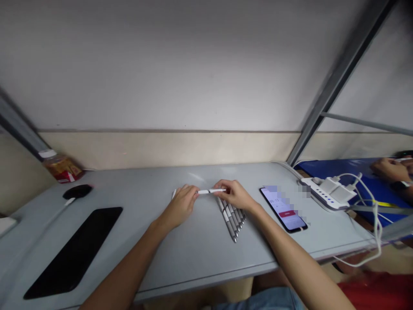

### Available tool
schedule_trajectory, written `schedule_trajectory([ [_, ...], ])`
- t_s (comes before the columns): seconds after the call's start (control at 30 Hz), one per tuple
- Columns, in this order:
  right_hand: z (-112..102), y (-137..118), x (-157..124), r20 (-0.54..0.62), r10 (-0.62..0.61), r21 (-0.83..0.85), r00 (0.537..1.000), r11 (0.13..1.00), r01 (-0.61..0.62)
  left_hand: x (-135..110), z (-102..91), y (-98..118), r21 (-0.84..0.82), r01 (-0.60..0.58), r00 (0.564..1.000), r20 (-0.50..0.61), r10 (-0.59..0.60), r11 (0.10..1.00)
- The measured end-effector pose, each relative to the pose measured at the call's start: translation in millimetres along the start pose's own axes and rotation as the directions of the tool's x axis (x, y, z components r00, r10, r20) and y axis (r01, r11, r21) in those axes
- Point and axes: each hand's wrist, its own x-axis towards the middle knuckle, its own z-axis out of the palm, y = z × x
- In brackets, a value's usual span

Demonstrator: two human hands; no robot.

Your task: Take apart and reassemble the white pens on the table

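My left hand [181,203] and my right hand [235,193] are both closed on one white pen [209,191], held level between them just above the grey table [193,249]. The left fingers pinch its left end, the right fingers its right end. Several more white pens with grey tips [231,218] lie side by side on the table under and in front of my right hand. One further white pen end [174,193] shows just left of my left hand.
A lit phone [284,209] lies right of the pens. A white power strip [325,193] with chargers and cables sits at the table's right edge. A black pad [77,249], a black mouse [77,190] and a bottle [61,167] are on the left. Another person's hand [390,170] works at the far right.
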Motion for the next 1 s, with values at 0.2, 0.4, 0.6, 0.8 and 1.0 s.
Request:
schedule_trajectory([
  [0.2,6.3,0.0,-0.1,0.090,0.101,0.108,0.991,0.988,-0.110,-0.1,-6.0,0.3,0.187,-0.036,0.997,-0.053,0.047,0.982],
  [0.4,9.0,-1.6,3.6,0.177,0.278,0.570,0.944,0.753,-0.329,0.5,-10.0,12.1,0.264,-0.013,0.994,-0.102,0.041,0.964],
  [0.6,6.1,2.4,11.6,-0.073,0.363,0.924,0.929,0.374,-0.074,0.5,-11.0,12.9,0.063,0.036,0.993,-0.117,-0.029,0.997],
  [0.8,-6.6,12.5,9.3,-0.015,0.299,0.997,0.954,0.079,-0.009,-0.2,-13.8,-5.1,0.406,0.368,0.929,-0.186,-0.319,0.836],
  [1.0,-6.4,9.0,7.4,-0.024,0.260,0.997,0.965,0.076,0.004,-3.7,-16.0,-14.4,0.495,0.532,0.820,-0.099,-0.564,0.687],
])
